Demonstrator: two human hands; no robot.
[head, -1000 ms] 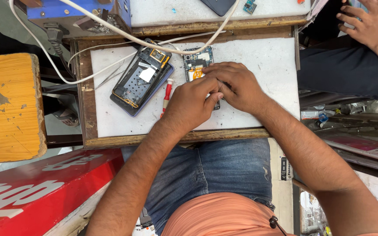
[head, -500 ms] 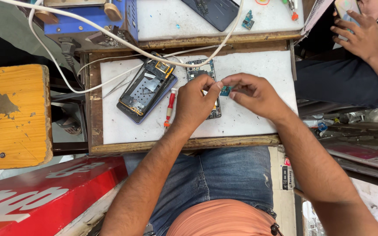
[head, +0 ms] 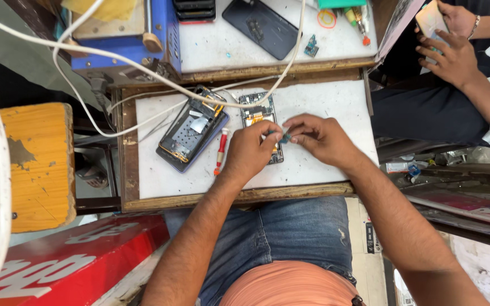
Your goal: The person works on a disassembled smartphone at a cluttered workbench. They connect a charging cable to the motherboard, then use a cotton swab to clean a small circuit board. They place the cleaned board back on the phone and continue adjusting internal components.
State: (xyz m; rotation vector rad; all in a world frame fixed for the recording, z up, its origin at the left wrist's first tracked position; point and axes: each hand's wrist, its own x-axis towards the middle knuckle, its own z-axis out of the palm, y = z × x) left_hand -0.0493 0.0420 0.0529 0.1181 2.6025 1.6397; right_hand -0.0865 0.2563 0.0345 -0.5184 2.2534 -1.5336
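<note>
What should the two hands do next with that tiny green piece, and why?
Probably lower the small green part, pinched between the left hand and right hand, onto the circuit board right beneath; it sits just above that board.

Small green part (head: pixel 284 136), perhaps circuit piece, pinched above opened phone board (head: pixel 258 113).

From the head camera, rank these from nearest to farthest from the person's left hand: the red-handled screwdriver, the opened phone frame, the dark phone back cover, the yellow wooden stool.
1. Red-handled screwdriver, just left of the left hand.
2. Opened phone frame, farther left on the white board.
3. Dark phone back cover, up on the rear shelf.
4. Yellow wooden stool, far left, off the bench.
</note>
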